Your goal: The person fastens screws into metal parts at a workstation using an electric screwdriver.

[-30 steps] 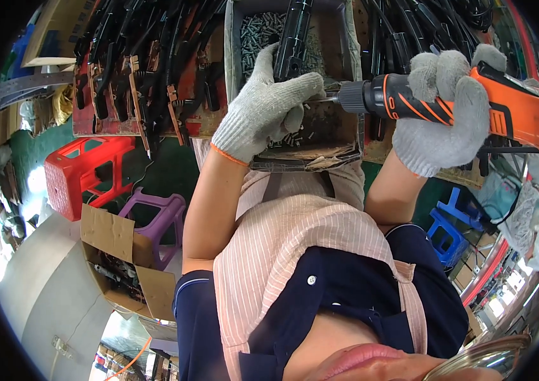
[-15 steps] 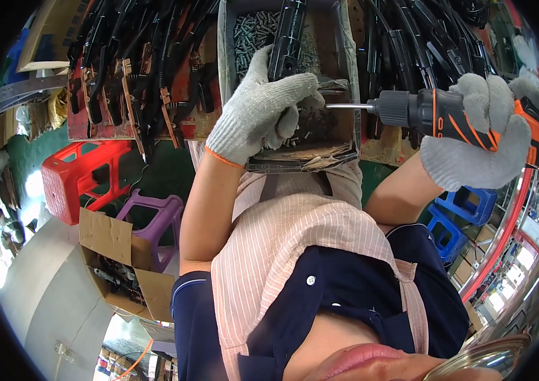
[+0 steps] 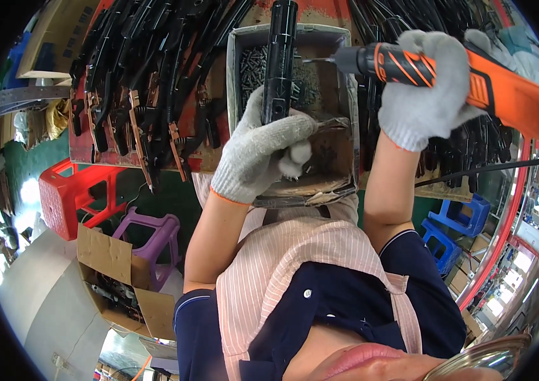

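Observation:
My left hand [image 3: 258, 155], in a whitish knit glove with an orange cuff edge, is closed around the near end of a glossy black tubular part [image 3: 279, 57]. That part stands out away from me over an open cardboard box [image 3: 354, 136]. Loose screws [image 3: 253, 66] lie inside the box. My right hand [image 3: 431, 89], gloved alike, grips an orange and black corded power screwdriver [image 3: 510, 95]. Its bit [image 3: 320, 60] points left, toward the side of the tube, with a small gap between them. What lies under the left fingers is hidden.
Long black parts with copper-coloured pieces [image 3: 136, 127] are heaped on the red worktable at left; more black parts [image 3: 453, 152] lie at right. Around the floor stand red [image 3: 60, 203], purple [image 3: 155, 235] and blue stools [image 3: 466, 216], plus an open carton [image 3: 101, 247].
My right hand has brought the screwdriver up and to the left, so its bit is beside the tube's middle. The box and tube appear lower in view, with more of the tube showing.

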Demonstrator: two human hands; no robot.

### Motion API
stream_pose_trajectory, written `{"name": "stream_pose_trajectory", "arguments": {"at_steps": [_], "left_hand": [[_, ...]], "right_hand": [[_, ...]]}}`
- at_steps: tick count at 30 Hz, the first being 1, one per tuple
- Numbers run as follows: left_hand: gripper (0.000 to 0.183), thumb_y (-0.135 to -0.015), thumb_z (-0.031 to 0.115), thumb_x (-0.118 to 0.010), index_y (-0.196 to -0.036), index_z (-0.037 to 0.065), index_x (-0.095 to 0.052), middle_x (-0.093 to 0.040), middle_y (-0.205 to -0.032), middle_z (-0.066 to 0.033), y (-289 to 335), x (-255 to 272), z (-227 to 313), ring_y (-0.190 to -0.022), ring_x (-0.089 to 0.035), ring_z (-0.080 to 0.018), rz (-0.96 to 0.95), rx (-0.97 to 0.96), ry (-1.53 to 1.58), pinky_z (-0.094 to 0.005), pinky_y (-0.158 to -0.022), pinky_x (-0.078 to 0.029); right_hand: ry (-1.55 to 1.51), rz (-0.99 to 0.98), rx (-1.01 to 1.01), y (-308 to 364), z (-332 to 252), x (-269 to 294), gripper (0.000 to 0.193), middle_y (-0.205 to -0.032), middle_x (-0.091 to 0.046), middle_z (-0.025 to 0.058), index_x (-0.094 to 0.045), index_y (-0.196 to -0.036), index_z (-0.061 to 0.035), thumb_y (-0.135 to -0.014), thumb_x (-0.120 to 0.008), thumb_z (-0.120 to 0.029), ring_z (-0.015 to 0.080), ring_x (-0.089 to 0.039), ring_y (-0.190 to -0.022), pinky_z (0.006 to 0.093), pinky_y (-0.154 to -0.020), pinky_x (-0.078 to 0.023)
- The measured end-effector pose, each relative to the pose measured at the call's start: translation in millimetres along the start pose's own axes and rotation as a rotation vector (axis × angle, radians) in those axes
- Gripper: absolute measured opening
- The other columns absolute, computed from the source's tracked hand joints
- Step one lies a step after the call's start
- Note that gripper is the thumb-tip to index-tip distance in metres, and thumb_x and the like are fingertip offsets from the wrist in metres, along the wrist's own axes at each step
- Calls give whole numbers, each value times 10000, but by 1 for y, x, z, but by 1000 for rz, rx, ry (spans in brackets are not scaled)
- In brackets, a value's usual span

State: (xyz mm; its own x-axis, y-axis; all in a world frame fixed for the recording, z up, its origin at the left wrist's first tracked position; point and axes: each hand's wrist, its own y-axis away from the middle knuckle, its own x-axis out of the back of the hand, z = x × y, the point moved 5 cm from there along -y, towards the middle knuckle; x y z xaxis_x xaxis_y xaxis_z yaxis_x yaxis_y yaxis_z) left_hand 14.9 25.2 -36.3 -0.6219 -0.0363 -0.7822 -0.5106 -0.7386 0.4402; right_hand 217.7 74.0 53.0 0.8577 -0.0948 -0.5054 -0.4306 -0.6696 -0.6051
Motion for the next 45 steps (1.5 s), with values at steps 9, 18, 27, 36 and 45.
{"name": "stream_pose_trajectory", "arguments": {"at_steps": [9, 18, 27, 36, 45], "left_hand": [[559, -822, 22, -699, -1319, 117, -460, -585, -729, -39, 4, 0, 7, -419, -475, -107, -50, -80, 115, -227, -368, -375], [590, -827, -5, -689, -1344, 135, -440, -603, -758, -45, 5, 3, 3, -434, -500, -114, -10, 8, 87, -230, -365, -389], [560, -817, 12, -709, -1294, 126, -438, -601, -758, -43, 4, 3, 3, -444, -519, -111, 29, -4, 22, -224, -370, -398], [674, -813, 110, -746, -1342, 102, -328, -586, -740, -30, 0, -2, 4, -461, -522, -98, 116, 71, -279, -226, -380, -399], [872, -798, 124, -755, -1446, 48, -176, -592, -775, -50, -7, 1, -2, -506, -553, -107, 111, 26, -290, -244, -390, -421]], "right_hand": [[99, 88, -95, 1, 34, -1, 444, -799, -645, 133, -498, -1213, -31, -960, -548, -392, 267, -610, -643, 402, -618, -513], [180, 57, -97, 10, 37, -9, 380, -770, -659, 124, -507, -1223, -49, -887, -657, -140, 245, -615, -642, 386, -634, -507], [100, 76, -63, 2, 15, -9, 315, -752, -635, 129, -500, -1191, -48, -900, -576, -140, 214, -577, -603, 368, -596, -479], [-85, 115, -84, -5, -28, 8, 269, -706, -521, 37, -511, -1150, -59, -914, -554, -179, 140, -512, -633, 313, -634, -479], [-311, 227, -193, 4, -45, 5, 193, -671, -477, 0, -524, -1067, -58, -885, -586, -76, 96, -480, -601, 265, -620, -485]]}}
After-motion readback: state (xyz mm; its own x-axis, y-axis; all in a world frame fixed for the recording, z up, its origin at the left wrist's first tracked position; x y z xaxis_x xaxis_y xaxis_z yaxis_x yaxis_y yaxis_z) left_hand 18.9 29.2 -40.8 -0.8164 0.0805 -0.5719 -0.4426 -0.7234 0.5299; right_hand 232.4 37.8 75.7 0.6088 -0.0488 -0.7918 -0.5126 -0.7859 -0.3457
